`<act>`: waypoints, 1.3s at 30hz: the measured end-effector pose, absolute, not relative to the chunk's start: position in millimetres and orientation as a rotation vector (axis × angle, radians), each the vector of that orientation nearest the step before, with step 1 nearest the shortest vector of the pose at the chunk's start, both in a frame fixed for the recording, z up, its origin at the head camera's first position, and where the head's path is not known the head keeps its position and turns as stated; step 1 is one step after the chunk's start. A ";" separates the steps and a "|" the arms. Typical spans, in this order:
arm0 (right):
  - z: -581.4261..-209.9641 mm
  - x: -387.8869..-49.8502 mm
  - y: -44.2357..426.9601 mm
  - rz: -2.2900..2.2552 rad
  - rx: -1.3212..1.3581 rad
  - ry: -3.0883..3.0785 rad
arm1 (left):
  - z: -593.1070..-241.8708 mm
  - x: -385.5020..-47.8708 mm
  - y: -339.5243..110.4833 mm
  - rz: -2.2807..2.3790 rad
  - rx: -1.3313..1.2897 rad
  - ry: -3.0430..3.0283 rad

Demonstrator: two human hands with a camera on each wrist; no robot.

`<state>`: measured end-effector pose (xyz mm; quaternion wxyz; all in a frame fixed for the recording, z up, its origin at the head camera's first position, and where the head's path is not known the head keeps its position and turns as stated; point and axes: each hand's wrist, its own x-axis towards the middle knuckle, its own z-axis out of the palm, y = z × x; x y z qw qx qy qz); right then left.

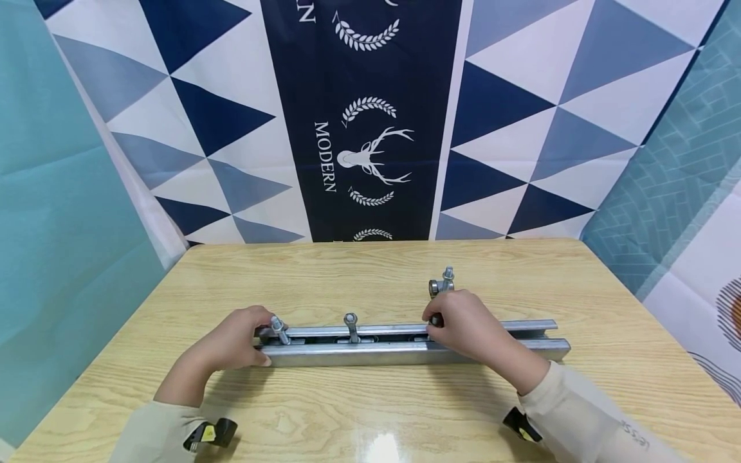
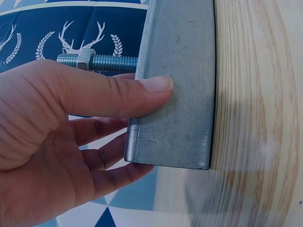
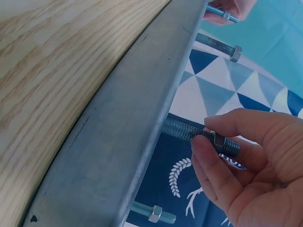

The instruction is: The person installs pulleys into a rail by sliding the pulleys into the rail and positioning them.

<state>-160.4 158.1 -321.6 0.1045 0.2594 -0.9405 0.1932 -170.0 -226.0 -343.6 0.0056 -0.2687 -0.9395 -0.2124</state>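
A long slotted metal channel [image 1: 359,354] lies crosswise on the wooden table. My left hand [image 1: 234,337] grips its left end, with the thumb on the near face and the fingers round the far side. Close to that hand, a threaded bolt with a nut [image 1: 280,329] rises from the slot. Another bolt [image 1: 351,328] stands in the slot near the middle. Further right, my right hand [image 1: 466,325] pinches a third bolt [image 3: 177,127] between thumb and fingertips, near the nut [image 3: 219,142] close to its tip. In the head view that hand mostly hides this bolt.
Behind the channel and my right hand stands another nutted bolt [image 1: 448,273] with a round metal roller [image 1: 433,288] beside it, its lower part hidden. Patterned cloth [image 1: 370,128] hangs along the table's [image 1: 359,411] back edge.
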 end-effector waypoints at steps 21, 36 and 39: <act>-322.9 -160.7 153.6 0.588 0.775 -2.760 | -344.4 -171.6 -225.8 -0.650 -0.830 -2.947; -323.4 -160.9 156.5 0.571 0.834 -2.726 | -344.5 -173.0 -226.0 -0.640 -0.842 -2.954; -322.7 -160.5 157.4 0.565 0.847 -2.724 | -344.2 -173.5 -225.6 -0.630 -0.839 -2.959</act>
